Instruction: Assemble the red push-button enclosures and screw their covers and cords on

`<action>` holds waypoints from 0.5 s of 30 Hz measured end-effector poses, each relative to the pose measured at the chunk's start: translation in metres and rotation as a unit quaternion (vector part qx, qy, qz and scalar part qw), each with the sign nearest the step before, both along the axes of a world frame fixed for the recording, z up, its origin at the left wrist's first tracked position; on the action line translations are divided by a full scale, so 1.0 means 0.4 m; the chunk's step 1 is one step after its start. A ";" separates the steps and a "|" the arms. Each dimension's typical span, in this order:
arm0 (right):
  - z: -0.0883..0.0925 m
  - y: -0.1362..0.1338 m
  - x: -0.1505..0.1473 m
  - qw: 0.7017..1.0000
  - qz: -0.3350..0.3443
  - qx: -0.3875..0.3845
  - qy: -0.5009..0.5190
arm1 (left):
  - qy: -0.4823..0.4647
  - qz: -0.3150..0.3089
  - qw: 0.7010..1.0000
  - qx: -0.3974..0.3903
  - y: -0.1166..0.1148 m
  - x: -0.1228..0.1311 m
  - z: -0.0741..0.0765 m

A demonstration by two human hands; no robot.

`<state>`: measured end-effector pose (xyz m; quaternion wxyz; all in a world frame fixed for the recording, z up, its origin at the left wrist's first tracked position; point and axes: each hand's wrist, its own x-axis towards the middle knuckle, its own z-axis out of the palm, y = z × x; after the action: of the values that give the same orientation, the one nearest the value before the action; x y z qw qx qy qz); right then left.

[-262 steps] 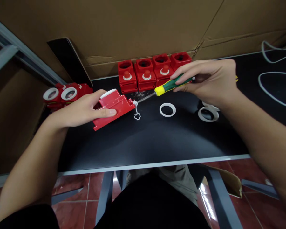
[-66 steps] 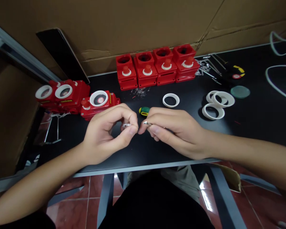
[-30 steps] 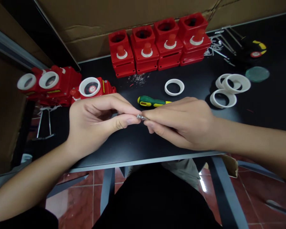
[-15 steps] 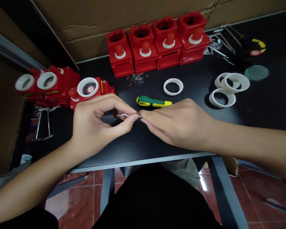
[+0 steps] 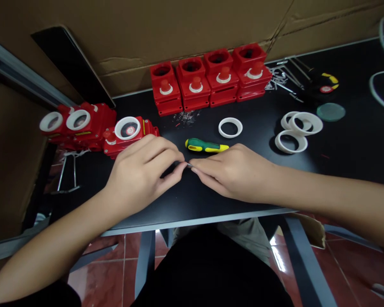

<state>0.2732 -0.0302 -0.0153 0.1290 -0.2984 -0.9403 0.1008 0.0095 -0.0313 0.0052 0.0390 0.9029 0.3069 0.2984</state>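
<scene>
My left hand (image 5: 147,170) and my right hand (image 5: 235,172) meet fingertip to fingertip above the front part of the black table. Between them shows a short bit of a thin grey metal piece (image 5: 189,165); the rest is hidden by fingers. Thumb and forefinger of the right hand are closed on it. The left thumb and fingers pinch its other end. Just behind the right fingers lies a green and yellow screwdriver handle (image 5: 206,146). A single white ring (image 5: 230,128) rests beyond it. Close to the left knuckles is a red housing with a white-rimmed window (image 5: 128,128).
Several red housings (image 5: 196,91) stand along the cardboard wall (image 5: 185,25). More red housings (image 5: 83,125) sit at left, near a metal bracket (image 5: 68,175). White rings (image 5: 291,141), a glass disc (image 5: 331,111), metal brackets and black-yellow tape lie at right.
My left hand has turned over, its back now facing up, and the white strip seen by its fingers is hidden. The right hand keeps its pinch. The view has tilted up slightly.
</scene>
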 end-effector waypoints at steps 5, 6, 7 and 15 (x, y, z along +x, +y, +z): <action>0.013 -0.001 -0.009 0.997 -0.013 -0.078 -0.016 | 0.040 -0.038 0.998 0.037 0.004 -0.010 -0.002; 0.015 -0.001 -0.011 0.996 -0.013 -0.090 -0.018 | 0.048 -0.043 0.997 0.033 0.003 -0.008 -0.002; 0.017 -0.001 -0.012 0.995 -0.013 -0.101 -0.017 | 0.055 -0.048 0.997 0.026 0.003 -0.005 -0.001; 0.039 0.016 -0.011 0.983 -0.055 -0.164 -0.060 | 0.002 -0.042 0.990 0.136 0.043 -0.064 0.025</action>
<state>0.2689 -0.0237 0.0003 0.0273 -0.3724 -0.8992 0.2280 -0.0161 -0.0141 0.0154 -0.0719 0.9127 0.2253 0.3333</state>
